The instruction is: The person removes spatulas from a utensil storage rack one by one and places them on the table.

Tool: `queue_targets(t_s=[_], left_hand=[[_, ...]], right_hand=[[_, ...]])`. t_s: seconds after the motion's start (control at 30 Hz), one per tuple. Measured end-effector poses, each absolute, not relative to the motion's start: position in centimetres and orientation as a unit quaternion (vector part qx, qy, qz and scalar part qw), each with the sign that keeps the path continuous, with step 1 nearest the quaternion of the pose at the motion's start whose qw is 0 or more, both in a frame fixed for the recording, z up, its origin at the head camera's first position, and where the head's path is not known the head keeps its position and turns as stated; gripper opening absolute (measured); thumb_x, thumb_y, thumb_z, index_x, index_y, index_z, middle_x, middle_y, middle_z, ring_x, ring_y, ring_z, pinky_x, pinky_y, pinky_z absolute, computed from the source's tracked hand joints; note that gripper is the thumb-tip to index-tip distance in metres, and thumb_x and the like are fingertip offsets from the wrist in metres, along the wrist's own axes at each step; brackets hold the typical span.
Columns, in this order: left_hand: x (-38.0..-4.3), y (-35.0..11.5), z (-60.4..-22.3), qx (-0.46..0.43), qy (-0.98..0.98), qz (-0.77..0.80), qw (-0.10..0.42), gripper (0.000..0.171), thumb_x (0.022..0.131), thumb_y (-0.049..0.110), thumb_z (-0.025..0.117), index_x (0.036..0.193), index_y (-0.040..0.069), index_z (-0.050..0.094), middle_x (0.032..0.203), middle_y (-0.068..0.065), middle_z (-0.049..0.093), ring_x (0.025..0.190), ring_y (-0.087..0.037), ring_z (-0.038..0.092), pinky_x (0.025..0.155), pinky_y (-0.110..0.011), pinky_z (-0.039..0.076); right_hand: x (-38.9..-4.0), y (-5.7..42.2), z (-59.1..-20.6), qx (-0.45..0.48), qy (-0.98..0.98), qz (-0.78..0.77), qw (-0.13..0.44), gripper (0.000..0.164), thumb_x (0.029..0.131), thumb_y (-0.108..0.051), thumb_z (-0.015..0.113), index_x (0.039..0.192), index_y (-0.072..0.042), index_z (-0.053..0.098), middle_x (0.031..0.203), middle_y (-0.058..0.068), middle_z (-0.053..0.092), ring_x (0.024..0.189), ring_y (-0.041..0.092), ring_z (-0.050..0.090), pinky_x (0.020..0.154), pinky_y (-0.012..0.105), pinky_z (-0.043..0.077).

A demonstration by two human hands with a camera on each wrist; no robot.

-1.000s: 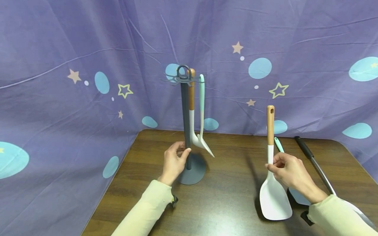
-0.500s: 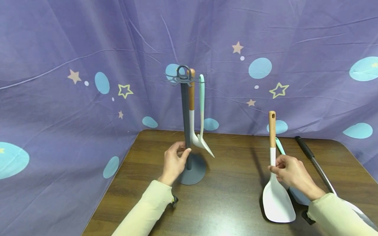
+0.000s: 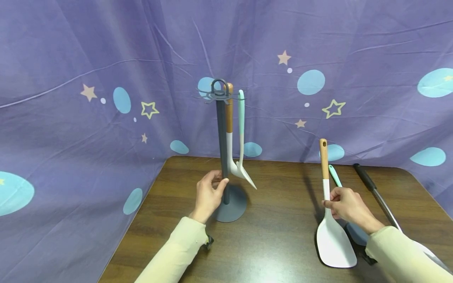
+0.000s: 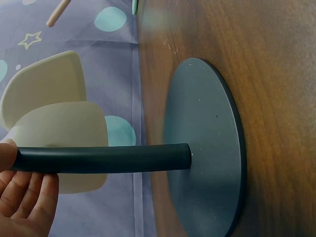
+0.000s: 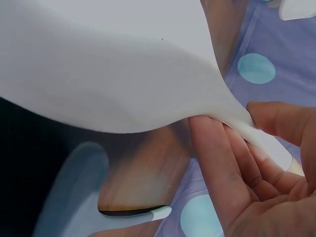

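Observation:
My left hand (image 3: pixel 209 194) grips the lower pole of a dark grey utensil stand (image 3: pixel 222 137), thumb on one side and fingers curled on the other. On the stand's far right side hang a wooden-handled white utensil (image 3: pixel 229 118) and a mint-handled one (image 3: pixel 242 114); their pale heads overlap. To the right, my right hand (image 3: pixel 350 208) pinches the white neck of a wooden-handled spatula (image 3: pixel 334 243). Its broad white blade points toward me, low at the tabletop, and the handle slants up and away. In the right wrist view the thumb (image 5: pixel 281 121) presses the neck opposite the fingers.
Beyond the right hand lies a mint-handled utensil (image 3: pixel 334 175) with a blue-grey head, partly covered by the hand and spatula. Farther right is a black-handled utensil (image 3: pixel 364 177) with a steel shaft, running under the right sleeve. A purple curtain (image 3: pixel 269 47) borders the wooden table (image 3: pixel 276 236).
My right hand has lowered the spatula and shifted it slightly right, its handle end sinking and its blade coming down toward the tabletop. The left hand and the stand stay in place.

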State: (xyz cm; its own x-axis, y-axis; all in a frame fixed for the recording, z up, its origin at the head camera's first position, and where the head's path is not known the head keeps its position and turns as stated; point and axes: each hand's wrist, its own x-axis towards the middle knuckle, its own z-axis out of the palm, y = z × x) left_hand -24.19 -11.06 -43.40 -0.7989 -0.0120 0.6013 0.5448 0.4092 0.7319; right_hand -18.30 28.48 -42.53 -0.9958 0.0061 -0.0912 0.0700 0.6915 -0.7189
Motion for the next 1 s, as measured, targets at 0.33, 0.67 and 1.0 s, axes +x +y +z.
queue_targets(t_s=[0.33,0.67,1.0], left_hand=[[-24.1,-11.0,-43.3,-0.168,-0.798,-0.513,0.269,0.017,0.083,0.004,0.073,0.097,0.000,0.065,0.088,-0.011,0.068,0.077,-0.021,0.068,0.070,-0.026,0.059],[-24.1,-11.0,-43.4,-0.165,-0.798,-0.514,0.270,0.017,0.081,0.001,0.074,0.097,0.000,0.065,0.088,-0.011,0.068,0.077,-0.021,0.068,0.070,-0.023,0.059],[-24.1,-11.0,-43.4,-0.162,-0.798,-0.515,0.268,0.017,0.082,0.003,0.074,0.096,0.000,0.065,0.088,-0.011,0.068,0.077,-0.021,0.068,0.070,-0.024,0.059]], right_hand=[[-19.3,28.5,-43.7,0.023,0.922,-0.381,0.057,0.019,0.083,-0.008,0.071,0.078,0.000,0.054,0.069,0.009,0.061,0.059,0.018,0.063,0.049,0.030,0.058],[-20.4,28.1,-44.0,0.032,0.922,-0.376,0.085,0.018,0.082,-0.005,0.070,0.076,0.000,0.053,0.067,0.011,0.057,0.056,0.018,0.061,0.050,0.032,0.059],[-21.3,27.9,-44.6,0.041,0.922,-0.372,0.102,0.017,0.080,-0.001,0.070,0.077,0.003,0.054,0.064,0.013,0.057,0.053,0.019,0.060,0.049,0.034,0.059]])
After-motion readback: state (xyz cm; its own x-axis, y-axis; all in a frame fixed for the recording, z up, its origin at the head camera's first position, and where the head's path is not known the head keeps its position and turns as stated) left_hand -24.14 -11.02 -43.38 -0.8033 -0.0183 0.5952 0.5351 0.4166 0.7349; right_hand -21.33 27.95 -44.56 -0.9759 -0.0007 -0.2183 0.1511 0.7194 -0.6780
